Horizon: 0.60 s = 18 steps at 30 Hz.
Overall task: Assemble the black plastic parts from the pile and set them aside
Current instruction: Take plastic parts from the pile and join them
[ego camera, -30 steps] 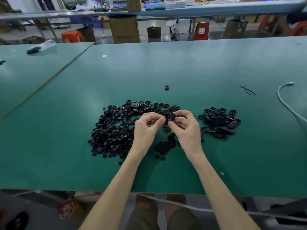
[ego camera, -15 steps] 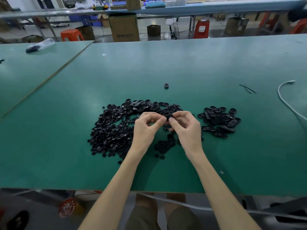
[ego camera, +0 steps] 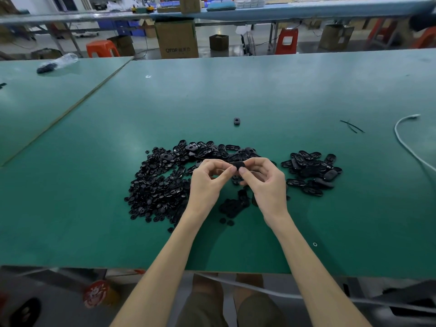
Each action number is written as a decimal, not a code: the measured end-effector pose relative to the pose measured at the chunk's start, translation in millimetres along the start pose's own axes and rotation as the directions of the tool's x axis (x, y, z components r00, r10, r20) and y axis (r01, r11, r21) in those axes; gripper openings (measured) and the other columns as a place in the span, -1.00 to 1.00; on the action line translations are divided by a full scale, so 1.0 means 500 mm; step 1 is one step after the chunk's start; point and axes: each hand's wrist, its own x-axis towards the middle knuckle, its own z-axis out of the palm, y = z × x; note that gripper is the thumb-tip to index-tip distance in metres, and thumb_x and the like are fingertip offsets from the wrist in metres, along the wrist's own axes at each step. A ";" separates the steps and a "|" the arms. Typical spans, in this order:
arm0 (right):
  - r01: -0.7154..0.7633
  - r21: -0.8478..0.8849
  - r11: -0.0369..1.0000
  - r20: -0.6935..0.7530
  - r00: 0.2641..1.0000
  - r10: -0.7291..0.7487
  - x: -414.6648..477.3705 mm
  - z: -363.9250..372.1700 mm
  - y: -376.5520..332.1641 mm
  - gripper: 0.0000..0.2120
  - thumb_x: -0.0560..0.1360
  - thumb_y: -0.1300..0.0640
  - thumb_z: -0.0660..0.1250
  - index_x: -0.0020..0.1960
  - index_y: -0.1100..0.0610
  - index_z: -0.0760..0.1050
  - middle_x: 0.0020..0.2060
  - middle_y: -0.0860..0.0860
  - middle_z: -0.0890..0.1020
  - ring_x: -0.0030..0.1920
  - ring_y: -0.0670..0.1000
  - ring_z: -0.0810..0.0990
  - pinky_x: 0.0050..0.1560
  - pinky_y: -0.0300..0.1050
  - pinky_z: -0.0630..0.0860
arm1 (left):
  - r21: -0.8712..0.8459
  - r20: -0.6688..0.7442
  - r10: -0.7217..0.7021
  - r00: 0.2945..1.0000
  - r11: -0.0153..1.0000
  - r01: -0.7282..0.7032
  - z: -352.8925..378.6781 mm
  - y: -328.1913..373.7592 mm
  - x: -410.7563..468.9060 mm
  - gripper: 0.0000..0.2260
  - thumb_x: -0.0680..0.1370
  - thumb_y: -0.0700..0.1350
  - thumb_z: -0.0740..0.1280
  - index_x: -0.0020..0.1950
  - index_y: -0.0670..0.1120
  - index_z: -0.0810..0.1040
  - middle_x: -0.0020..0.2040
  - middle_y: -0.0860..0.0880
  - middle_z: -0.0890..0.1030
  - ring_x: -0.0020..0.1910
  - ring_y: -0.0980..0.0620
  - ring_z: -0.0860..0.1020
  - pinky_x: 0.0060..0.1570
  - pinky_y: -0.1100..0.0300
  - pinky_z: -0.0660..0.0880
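Part now lies flatter btw the fingertips vs 1 s ago; hands have barely shifted.
Left hand & right hand both pinch one black part, thumb to finger, held just above the pile on the green table. Looks like the press-fit step is under way; can't tell if the halves have seated. The finished heap lies to the right, apart from the pile; prob. the next drop spot.
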 end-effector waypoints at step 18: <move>-0.008 0.014 1.000 0.037 0.999 0.008 -0.001 -0.003 0.002 -0.84 0.49 0.33 0.55 0.03 0.20 0.64 -0.10 0.07 0.76 -0.05 0.08 0.76 -0.01 -0.12 0.68 | -0.186 -0.040 -0.061 0.997 0.981 0.052 -0.003 0.006 -0.005 -0.76 0.50 -0.13 0.57 0.10 -0.09 0.60 -0.01 -0.04 0.72 0.00 -0.01 0.71 0.01 0.26 0.58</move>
